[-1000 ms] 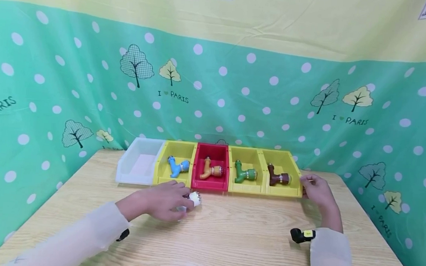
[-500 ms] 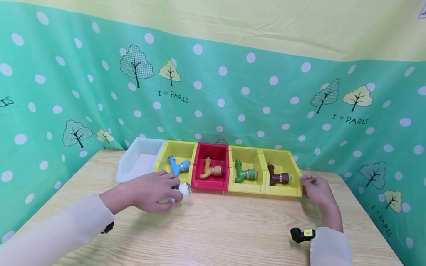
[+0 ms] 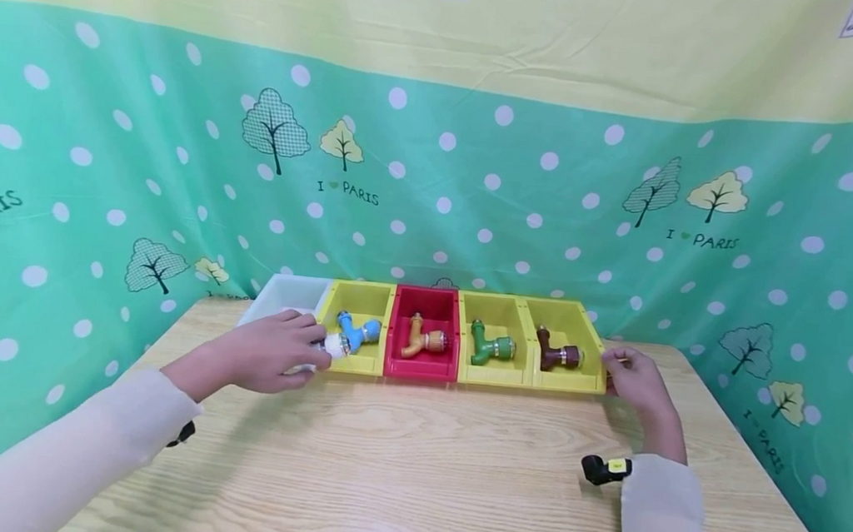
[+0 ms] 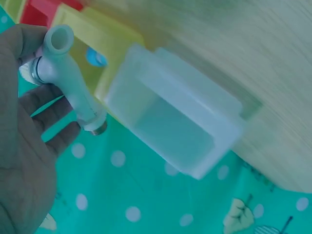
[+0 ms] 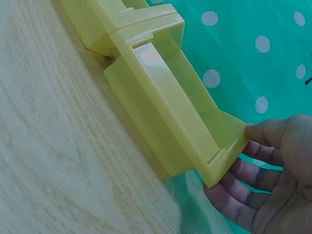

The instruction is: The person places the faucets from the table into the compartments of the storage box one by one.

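My left hand (image 3: 269, 354) holds a white faucet (image 4: 70, 83) up in front of the leftmost bin, a translucent white one (image 4: 170, 73). In the left wrist view the thumb and fingers grip the faucet near its handle, and its threaded end points toward the white bin. The handle's metallic end shows in the head view beside the blue faucet (image 3: 352, 334). My right hand (image 3: 639, 383) grips the outer side of the rightmost yellow bin (image 5: 168, 109), thumb at the rim and fingers along the wall. A brown faucet (image 3: 557, 353) lies in that bin.
Between the end bins stand a yellow bin (image 3: 358, 367) with the blue faucet, a red bin (image 3: 418, 371) with an orange faucet (image 3: 421, 341), and another yellow bin (image 3: 493, 377) with a green faucet (image 3: 490, 346). A polka-dot curtain (image 3: 477, 195) hangs behind the wooden table (image 3: 456, 469).
My left hand has carried the white faucet leftward and away from me, from in front of the red bin to the white bin. The right hand has stayed on the yellow bin.
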`<state>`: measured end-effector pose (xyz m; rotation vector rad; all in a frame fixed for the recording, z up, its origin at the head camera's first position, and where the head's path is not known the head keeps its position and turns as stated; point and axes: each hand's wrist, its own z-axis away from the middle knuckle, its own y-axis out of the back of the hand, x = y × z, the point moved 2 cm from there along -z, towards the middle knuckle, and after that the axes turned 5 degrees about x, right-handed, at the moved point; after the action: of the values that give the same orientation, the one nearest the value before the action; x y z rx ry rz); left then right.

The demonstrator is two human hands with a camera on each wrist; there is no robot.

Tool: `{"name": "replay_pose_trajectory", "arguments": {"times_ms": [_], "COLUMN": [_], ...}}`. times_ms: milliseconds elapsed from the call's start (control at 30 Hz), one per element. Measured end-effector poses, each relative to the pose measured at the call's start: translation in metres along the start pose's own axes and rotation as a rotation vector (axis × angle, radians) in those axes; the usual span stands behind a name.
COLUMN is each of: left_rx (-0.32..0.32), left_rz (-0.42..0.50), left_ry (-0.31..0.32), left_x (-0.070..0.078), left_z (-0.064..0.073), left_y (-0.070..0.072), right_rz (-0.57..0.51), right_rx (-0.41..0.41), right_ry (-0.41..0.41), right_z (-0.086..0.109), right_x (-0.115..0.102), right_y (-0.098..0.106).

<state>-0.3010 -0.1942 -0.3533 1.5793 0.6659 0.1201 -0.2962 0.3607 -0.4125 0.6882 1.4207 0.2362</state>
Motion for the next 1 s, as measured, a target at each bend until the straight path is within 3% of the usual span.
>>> {"name": "replay_pose_trajectory", "arguments": {"times_ms": [333, 500, 1000], "left_rx": [0.002, 0.028, -0.018], "left_rz": [-0.062, -0.086, -0.101], "left_ry": [0.037, 0.022, 0.005], "left_x": [-0.039, -0.053, -0.074], "left_z": [0.027, 0.036, 0.043], "left_y": [-0.002, -0.007, -0.025], "right_rz": [0.002, -0.003, 0.005], "right_rx": [-0.001, 0.009, 0.008], "right_ry": [0.004, -0.005, 0.002], "right_z": [-0.001, -0.002, -0.003], "right_x": [0.002, 0.002, 0.003], "right_y": [0.001, -0.001, -0.001]}}
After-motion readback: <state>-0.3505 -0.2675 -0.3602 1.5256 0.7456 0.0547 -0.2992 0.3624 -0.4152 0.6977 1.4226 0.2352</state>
